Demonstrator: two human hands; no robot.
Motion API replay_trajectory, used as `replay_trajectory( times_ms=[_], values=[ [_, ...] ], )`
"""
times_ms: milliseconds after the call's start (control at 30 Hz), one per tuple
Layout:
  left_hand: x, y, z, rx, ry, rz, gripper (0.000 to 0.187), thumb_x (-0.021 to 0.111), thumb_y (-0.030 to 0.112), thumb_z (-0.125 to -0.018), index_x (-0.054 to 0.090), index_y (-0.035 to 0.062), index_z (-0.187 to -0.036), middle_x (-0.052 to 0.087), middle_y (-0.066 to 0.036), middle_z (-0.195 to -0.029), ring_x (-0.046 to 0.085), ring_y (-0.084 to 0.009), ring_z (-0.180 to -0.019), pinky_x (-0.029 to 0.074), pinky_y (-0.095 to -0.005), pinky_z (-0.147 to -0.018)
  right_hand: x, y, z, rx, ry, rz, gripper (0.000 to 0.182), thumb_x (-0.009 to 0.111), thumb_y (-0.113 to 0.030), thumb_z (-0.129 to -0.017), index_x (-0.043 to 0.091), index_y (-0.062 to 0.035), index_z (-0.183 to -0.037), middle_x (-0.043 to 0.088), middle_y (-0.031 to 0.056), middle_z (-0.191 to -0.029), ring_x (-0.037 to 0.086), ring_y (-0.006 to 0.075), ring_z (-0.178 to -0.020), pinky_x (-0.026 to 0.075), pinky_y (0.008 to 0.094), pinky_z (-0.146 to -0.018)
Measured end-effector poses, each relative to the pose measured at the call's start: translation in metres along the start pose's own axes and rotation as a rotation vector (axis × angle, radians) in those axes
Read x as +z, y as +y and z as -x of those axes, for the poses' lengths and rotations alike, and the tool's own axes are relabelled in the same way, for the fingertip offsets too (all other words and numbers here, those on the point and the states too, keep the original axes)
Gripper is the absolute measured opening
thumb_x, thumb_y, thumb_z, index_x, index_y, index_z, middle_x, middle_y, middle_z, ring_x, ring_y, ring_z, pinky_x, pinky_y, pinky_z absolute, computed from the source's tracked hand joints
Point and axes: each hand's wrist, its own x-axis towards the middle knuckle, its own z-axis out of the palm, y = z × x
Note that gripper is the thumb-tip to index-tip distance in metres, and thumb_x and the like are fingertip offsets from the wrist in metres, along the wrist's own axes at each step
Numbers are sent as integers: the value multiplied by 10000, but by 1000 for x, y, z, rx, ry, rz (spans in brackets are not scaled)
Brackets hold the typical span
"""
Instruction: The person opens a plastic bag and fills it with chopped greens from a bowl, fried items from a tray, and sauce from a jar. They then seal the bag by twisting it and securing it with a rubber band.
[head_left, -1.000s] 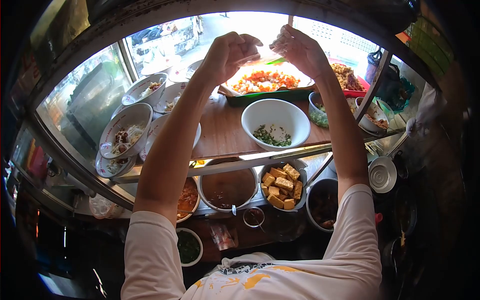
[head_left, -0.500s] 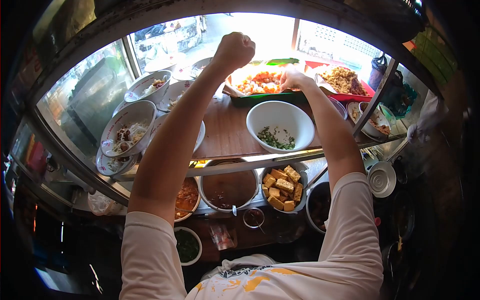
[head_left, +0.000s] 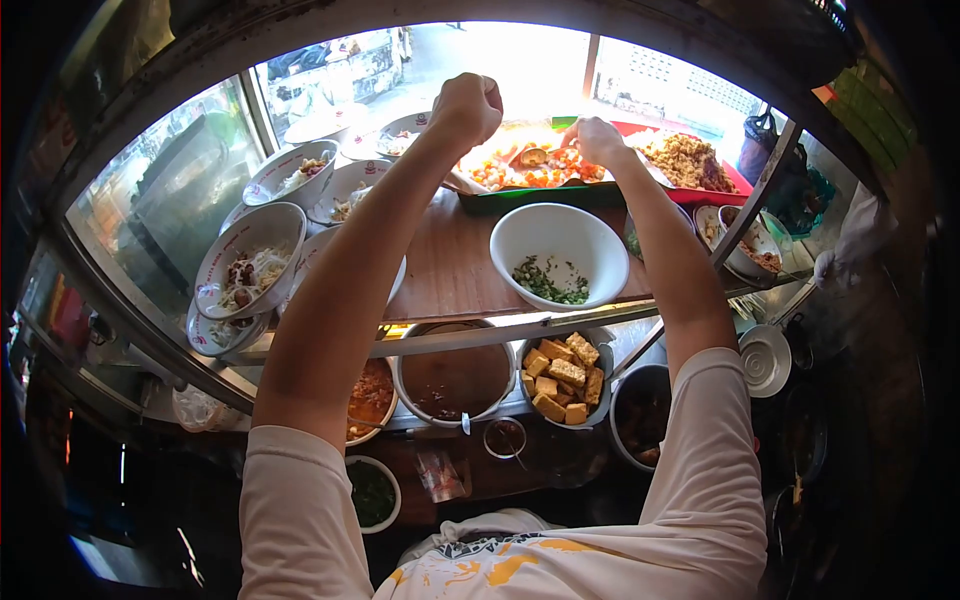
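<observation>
Right hand (head_left: 597,140) grips a spoon (head_left: 533,157) pointing left across the tray (head_left: 520,197); left hand (head_left: 466,105) fisted.

A large white round bowl (head_left: 560,250) with chopped green herbs sits at the centre of the frame on a brown wooden shelf (head_left: 450,270), while patterned white ceramic bowls of noodles (head_left: 248,262) stack at the left. Below the shelf, a metal pot of fried golden tofu cubes (head_left: 565,377) stands just beside a round pot of dark brown sauce (head_left: 455,378), with a small white ribbed lid (head_left: 766,360) at the right
</observation>
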Motion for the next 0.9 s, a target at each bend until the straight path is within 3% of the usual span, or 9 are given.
replay_trajectory(
  times_ms=[100, 200, 300, 400, 433, 567, 767, 900],
  values=[
    [9, -9, -4, 90, 89, -69, 72, 599, 17, -744, 656, 60, -738, 700, -125, -801, 682, -229, -798, 538, -338, -726, -26, -14, 12, 6, -60, 95, 287, 573, -65, -768, 779, -213, -901, 724, 80, -925, 660, 214, -918, 482, 398, -886],
    [15, -16, -7, 65, 70, 6, 127, 577, 16, -737, 685, 66, -782, 701, -133, -831, 678, -236, -791, 532, -334, -745, -44, -25, 17, 30, -189, 114, 188, 643, -159, -806, 774, -237, -916, 725, 56, -944, 662, 210, -937, 493, 340, -839],
    [21, -22, -11, 46, -1, 114, 186, 565, 31, -737, 718, 72, -835, 705, -134, -825, 681, -237, -782, 533, -333, -745, -36, -34, 12, 26, -247, -76, 376, 532, -9, -665, 788, -168, -889, 733, 73, -902, 659, 191, -891, 505, 337, -789],
    [31, -26, -16, -14, -8, 119, 224, 567, 46, -737, 741, 76, -874, 714, -134, -832, 686, -245, -770, 535, -333, -750, -34, -38, 10, 29, -291, -139, 412, 530, 19, -627, 788, -149, -900, 731, 74, -872, 645, 185, -814, 506, 302, -682],
    [34, -26, -17, -6, 22, 124, 196, 580, 64, -737, 749, 75, -837, 715, -146, -811, 690, -247, -758, 539, -334, -744, -43, -40, 16, 60, -325, -211, 370, 570, 20, -632, 786, -125, -895, 716, 71, -813, 609, 168, -704, 483, 289, -594],
    [43, -29, -22, -77, 28, 108, 158, 599, 105, -742, 748, 71, -785, 713, -155, -800, 693, -260, -750, 543, -343, -732, -42, -14, 5, 54, -321, -243, 286, 633, -4, -651, 780, -99, -877, 691, 46, -736, 526, 117, -584, 432, 277, -517],
    [50, -30, -34, -154, 21, 27, 141, 652, 164, -748, 742, 57, -762, 712, -151, -782, 695, -264, -741, 549, -352, -724, -55, 0, 11, 114, -283, -355, 284, 627, -14, -662, 778, -93, -888, 694, 46, -744, 565, 132, -621, 463, 288, -547],
    [53, -32, -34, -134, 27, 37, 126, 705, 172, -731, 733, 49, -741, 708, -145, -759, 693, -249, -722, 550, -347, -711, -20, -3, -3, 181, -86, -26, 333, 577, -6, -667, 777, -108, -914, 726, 94, -827, 665, 170, -773, 516, 306, -667]
  ],
)
